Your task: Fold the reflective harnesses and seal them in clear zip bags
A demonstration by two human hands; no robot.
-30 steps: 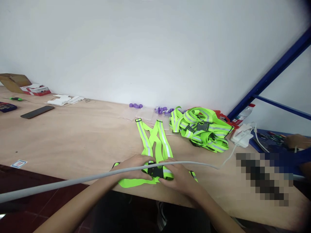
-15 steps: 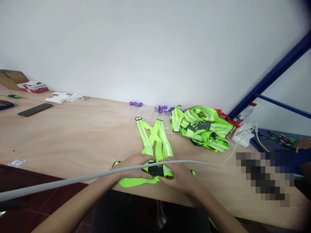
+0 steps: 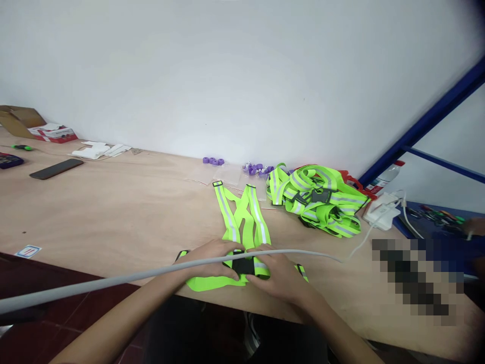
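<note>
A bright yellow-green reflective vest [image 3: 225, 212] made of straps with silver stripes lies on the table, its two shoulder straps pointing away from me and crossing at the back. At its near end is a black plastic buckle [image 3: 243, 266]. My left hand [image 3: 215, 249] grips the buckle's left end, thumb below and fingers above. On the other end my right hand [image 3: 282, 277] is closed in the same way, with the strap's loop beside its fingers. The two halves look joined, though fingers and a grey cable [image 3: 151, 274] partly cover them.
A heap of similar reflective vests [image 3: 322, 197] lies to the right. Purple rings [image 3: 213, 161] and clear bags [image 3: 229, 174] are along the wall. A white power strip [image 3: 381, 211] and bottle [image 3: 390, 174] stand right; a dark flat bar [image 3: 56, 169] lies left. The grey cable crosses before my hands.
Both hands stay on the buckle, almost still. The black slider and strap beyond my right hand show a little more. The whole view has shifted slightly.
</note>
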